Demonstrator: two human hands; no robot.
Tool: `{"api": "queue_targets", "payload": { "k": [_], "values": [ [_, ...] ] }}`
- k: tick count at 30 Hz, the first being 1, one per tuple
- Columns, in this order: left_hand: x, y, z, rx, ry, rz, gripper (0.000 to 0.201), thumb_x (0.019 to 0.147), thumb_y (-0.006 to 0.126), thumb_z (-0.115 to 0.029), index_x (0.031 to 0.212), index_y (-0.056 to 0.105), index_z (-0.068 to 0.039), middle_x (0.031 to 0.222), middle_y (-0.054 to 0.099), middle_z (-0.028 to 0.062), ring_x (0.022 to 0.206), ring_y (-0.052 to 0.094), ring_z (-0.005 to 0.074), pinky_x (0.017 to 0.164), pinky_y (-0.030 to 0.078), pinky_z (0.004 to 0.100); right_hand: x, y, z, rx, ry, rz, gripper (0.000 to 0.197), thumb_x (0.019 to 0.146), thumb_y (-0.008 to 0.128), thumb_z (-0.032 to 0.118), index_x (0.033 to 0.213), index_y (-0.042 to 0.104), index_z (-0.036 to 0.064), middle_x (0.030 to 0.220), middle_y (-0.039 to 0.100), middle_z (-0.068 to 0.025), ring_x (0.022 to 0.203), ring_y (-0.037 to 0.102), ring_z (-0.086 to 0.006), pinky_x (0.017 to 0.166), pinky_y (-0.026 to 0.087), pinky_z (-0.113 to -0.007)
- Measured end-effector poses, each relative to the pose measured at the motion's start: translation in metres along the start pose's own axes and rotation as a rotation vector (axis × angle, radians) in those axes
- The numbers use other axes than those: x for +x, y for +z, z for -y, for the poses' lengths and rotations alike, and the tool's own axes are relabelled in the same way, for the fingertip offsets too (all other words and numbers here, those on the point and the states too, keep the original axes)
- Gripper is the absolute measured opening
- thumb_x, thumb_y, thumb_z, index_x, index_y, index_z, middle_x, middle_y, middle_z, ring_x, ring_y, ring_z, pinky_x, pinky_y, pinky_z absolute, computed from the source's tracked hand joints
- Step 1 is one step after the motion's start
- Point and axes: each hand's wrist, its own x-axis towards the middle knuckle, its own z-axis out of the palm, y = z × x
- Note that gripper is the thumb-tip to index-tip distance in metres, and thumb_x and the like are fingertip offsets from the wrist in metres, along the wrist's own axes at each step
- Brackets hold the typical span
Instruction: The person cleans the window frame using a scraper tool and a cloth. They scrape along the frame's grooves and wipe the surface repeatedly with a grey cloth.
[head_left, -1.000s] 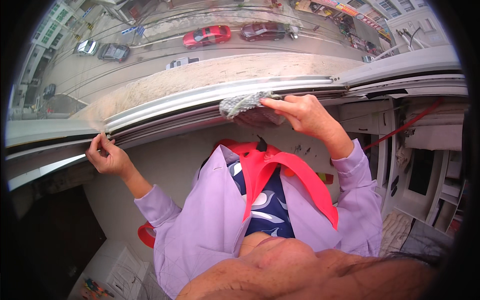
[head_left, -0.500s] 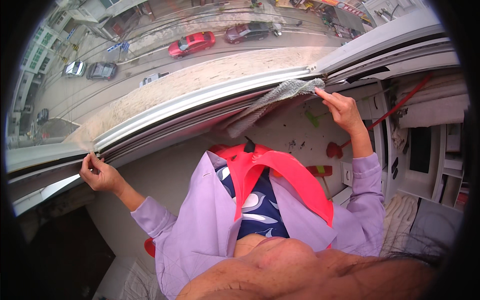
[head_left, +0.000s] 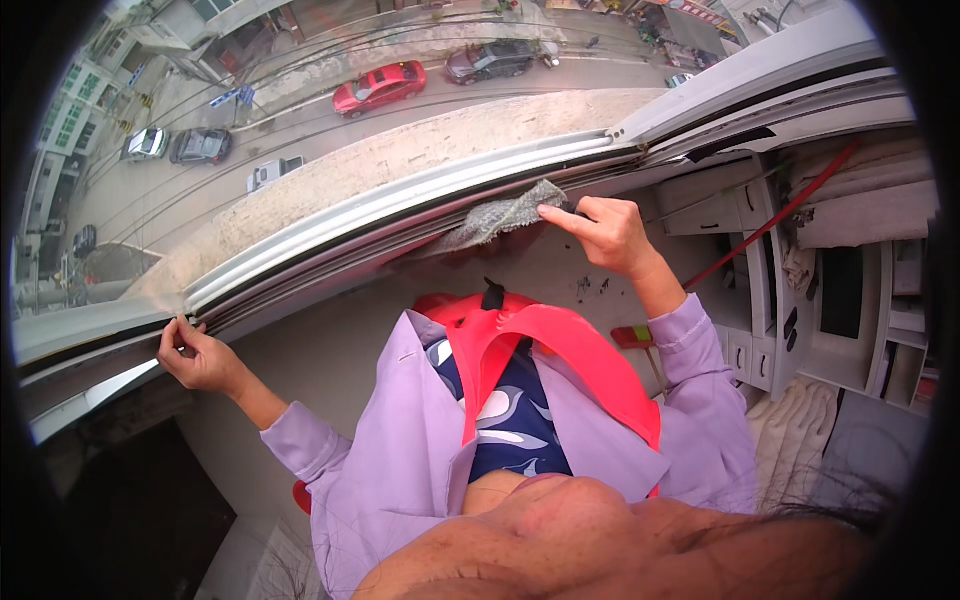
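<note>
My right hand is closed at the end of a grey, rough-textured cloth, its index finger stretched along it. A short dark piece shows between the fingers and the cloth; whether it is a handle I cannot tell. The cloth lies along the inner side of the white window frame, its far part hanging down to the left. Over on the left, my left hand pinches the edge of the frame near its corner, thumb and fingers curled together.
Beyond the frame lie a pale outer ledge and, far below, a street with a red car. Indoors, a red pole leans by white cabinets. A red and green broom head is near my right elbow.
My right hand and the cloth have moved left along the frame, and the cloth now looks more bunched. My left hand stays at the frame's left corner.
</note>
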Motion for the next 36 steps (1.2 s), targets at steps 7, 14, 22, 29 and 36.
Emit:
{"api": "queue_targets", "payload": {
  "k": [7,14,22,29,36],
  "values": [
    [0.000,-0.002,-0.023,0.094,-0.002,-0.055,0.010,0.085,0.074,-0.003,0.091,0.066,-0.001,0.083,0.065,0.0066,0.066,0.057,0.0157,0.061,0.050,0.0270,-0.011,0.005,0.037,-0.047,-0.109,-0.296,0.054,0.063,0.061,0.001,0.111,0.073,0.0245,0.075,0.053,-0.0023,0.055,0.047,-0.0150,0.047,0.037,-0.027],
    [-0.057,0.021,-0.165,-0.787,0.327,0.572,0.060,0.064,0.088,-0.035,0.107,0.062,-0.003,0.095,0.063,0.0123,0.084,0.061,0.0278,0.073,0.052,0.0359,-0.015,0.002,0.051,-0.034,-0.103,-0.393,0.053,0.061,0.062,-0.002,0.105,0.075,0.0253,0.080,0.058,-0.0034,0.054,0.047,-0.0144,0.046,0.036,-0.027],
    [-0.127,0.041,-0.198,-1.040,0.055,0.902,0.056,0.065,0.073,0.007,0.117,0.057,-0.002,0.107,0.067,0.0175,0.091,0.069,0.0319,0.076,0.056,0.0348,-0.025,-0.006,0.049,0.087,0.029,-0.299,0.047,0.066,0.069,0.004,0.111,0.072,0.0183,0.071,0.056,-0.0045,0.053,0.052,-0.0193,0.048,0.040,-0.030],
    [-0.072,0.044,-0.216,-1.084,-0.123,1.421,0.027,0.083,0.055,0.006,0.107,0.066,0.001,0.099,0.070,0.0136,0.091,0.067,0.0188,0.082,0.051,0.0278,-0.042,-0.027,0.045,0.880,0.422,0.139,0.056,0.074,0.067,-0.005,0.128,0.063,0.0110,0.076,0.066,-0.0071,0.056,0.054,-0.0137,0.056,0.046,-0.029],
    [-0.058,0.054,-0.214,-1.467,-0.789,1.849,0.028,0.089,0.045,-0.007,0.101,0.066,0.006,0.095,0.069,0.0101,0.088,0.063,0.0143,0.082,0.049,0.0267,-0.040,-0.020,0.035,1.586,0.550,0.466,0.081,0.081,0.061,-0.002,0.153,0.024,0.0086,0.061,0.058,-0.0038,0.054,0.054,-0.0088,0.053,0.041,-0.023]
  ]
}}
